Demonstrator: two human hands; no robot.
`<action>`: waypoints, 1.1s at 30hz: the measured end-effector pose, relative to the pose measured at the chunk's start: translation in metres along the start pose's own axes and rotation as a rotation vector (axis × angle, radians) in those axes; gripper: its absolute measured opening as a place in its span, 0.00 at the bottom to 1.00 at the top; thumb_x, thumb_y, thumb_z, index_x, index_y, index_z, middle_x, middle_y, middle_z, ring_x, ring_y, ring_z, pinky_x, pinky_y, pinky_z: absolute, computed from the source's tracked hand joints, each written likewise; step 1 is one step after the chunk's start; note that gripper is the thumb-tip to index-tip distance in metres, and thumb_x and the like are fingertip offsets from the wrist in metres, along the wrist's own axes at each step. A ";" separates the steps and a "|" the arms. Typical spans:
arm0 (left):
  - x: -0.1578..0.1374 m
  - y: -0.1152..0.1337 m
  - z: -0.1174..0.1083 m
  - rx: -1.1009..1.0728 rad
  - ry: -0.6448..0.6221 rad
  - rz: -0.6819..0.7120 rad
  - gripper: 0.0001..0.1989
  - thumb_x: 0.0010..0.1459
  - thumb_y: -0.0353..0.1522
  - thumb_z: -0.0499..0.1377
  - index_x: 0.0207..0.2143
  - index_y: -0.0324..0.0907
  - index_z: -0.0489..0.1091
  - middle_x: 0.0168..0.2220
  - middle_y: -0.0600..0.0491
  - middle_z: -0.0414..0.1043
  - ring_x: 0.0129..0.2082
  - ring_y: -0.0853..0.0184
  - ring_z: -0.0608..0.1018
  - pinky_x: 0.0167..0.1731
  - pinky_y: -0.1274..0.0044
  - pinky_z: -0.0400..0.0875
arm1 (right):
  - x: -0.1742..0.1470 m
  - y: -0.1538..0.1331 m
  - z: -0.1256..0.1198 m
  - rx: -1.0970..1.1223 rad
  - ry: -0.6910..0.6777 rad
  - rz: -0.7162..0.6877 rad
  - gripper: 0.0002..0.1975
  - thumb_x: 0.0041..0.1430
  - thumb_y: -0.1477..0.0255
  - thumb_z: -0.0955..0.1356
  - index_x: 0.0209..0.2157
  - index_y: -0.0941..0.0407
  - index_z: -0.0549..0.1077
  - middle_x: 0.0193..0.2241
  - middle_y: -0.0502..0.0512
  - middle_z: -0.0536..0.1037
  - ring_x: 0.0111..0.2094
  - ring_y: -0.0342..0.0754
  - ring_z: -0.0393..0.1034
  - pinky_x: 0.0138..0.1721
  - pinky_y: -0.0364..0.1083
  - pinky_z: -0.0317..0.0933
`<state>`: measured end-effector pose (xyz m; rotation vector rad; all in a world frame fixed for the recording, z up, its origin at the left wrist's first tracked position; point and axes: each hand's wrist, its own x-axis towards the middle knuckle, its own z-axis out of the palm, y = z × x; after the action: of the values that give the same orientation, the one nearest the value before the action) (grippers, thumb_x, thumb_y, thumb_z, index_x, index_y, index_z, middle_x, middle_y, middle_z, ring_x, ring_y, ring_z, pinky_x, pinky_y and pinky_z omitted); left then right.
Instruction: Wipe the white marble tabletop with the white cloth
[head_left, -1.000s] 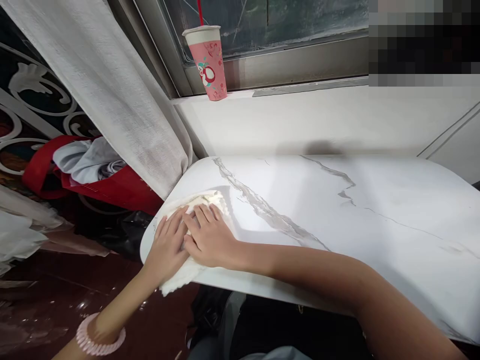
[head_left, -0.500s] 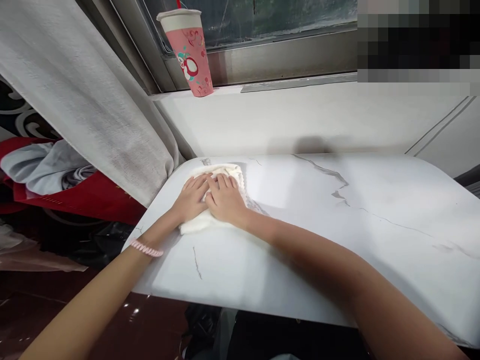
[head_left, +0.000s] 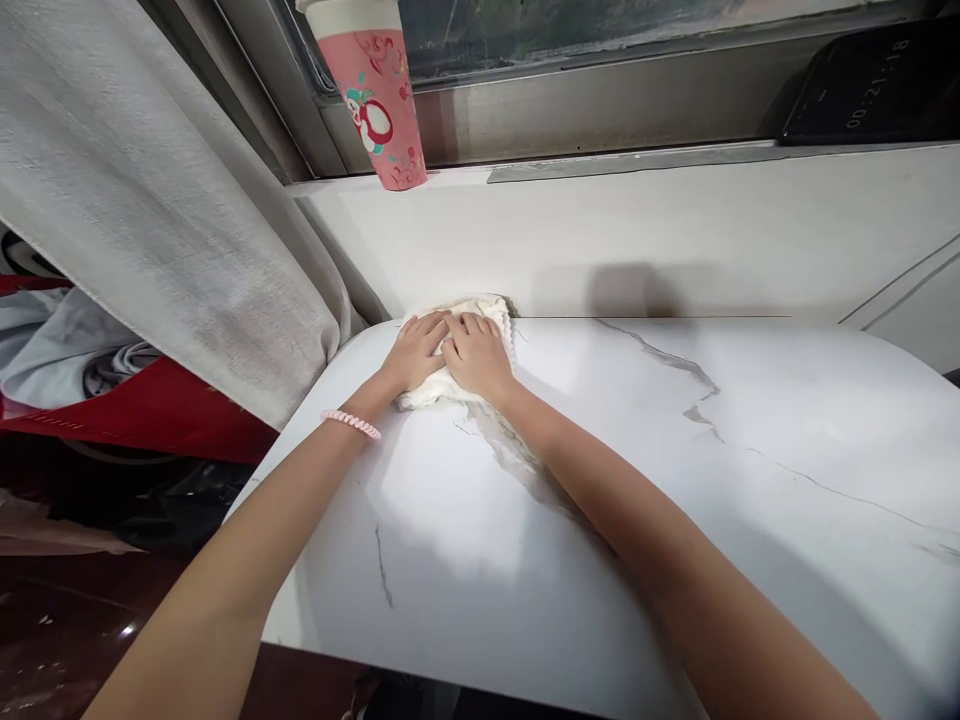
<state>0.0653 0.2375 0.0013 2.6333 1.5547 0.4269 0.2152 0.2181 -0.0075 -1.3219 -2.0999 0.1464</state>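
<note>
A cream-white cloth (head_left: 450, 388) lies partly bunched on the white marble-patterned table (head_left: 450, 520), its far edge up against the wall. My left hand (head_left: 415, 352) rests flat on the cloth's left part, fingers stretched out over it. Beside it, my right hand (head_left: 478, 355) presses flat on the cloth with its fingers extended. The two hands touch, the right one's fingers meeting the left's edge. A pink coiled band (head_left: 351, 423) circles my left wrist. Parts of the cloth are hidden under both palms.
On the window sill stand a pink paper cup (head_left: 379, 110) at the left and a black phone (head_left: 877, 90) showing a timer at the right. A grey curtain (head_left: 187, 200) hangs by the table's left end. Clothes (head_left: 67, 340) lie on something red beyond it.
Both hands have slid the cloth away from me and a little to the right, up to the wall. The view has shifted slightly; the phone now shows where a blurred patch was.
</note>
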 end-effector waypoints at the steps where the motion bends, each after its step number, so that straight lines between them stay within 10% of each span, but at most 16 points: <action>1: -0.003 0.002 -0.001 0.006 -0.008 -0.005 0.27 0.61 0.38 0.46 0.62 0.43 0.58 0.65 0.44 0.57 0.66 0.55 0.57 0.65 0.58 0.45 | -0.002 -0.001 -0.001 0.001 0.001 -0.008 0.22 0.66 0.74 0.57 0.59 0.63 0.65 0.52 0.65 0.72 0.56 0.54 0.61 0.62 0.54 0.47; 11: -0.076 0.041 -0.013 0.052 -0.033 -0.040 0.29 0.61 0.38 0.47 0.64 0.43 0.54 0.67 0.45 0.53 0.67 0.56 0.54 0.65 0.57 0.42 | -0.061 -0.032 -0.018 0.040 -0.026 -0.106 0.21 0.66 0.72 0.57 0.58 0.62 0.66 0.54 0.65 0.70 0.58 0.55 0.58 0.63 0.57 0.47; 21: -0.200 0.133 -0.016 0.146 0.026 -0.080 0.32 0.62 0.38 0.45 0.68 0.45 0.45 0.67 0.43 0.52 0.68 0.52 0.54 0.65 0.55 0.45 | -0.177 -0.077 -0.074 0.114 -0.148 -0.252 0.25 0.66 0.69 0.58 0.61 0.66 0.62 0.60 0.71 0.65 0.64 0.59 0.54 0.66 0.62 0.45; 33: -0.182 0.167 -0.008 0.125 -0.025 0.044 0.35 0.61 0.36 0.47 0.69 0.42 0.42 0.68 0.39 0.50 0.68 0.50 0.52 0.64 0.51 0.44 | -0.199 -0.052 -0.100 0.125 -0.216 -0.172 0.27 0.64 0.69 0.59 0.62 0.66 0.61 0.63 0.72 0.61 0.66 0.60 0.50 0.66 0.63 0.44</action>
<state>0.1224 -0.0033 0.0023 2.7581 1.5685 0.3070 0.2886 0.0022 0.0012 -1.0872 -2.3324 0.3549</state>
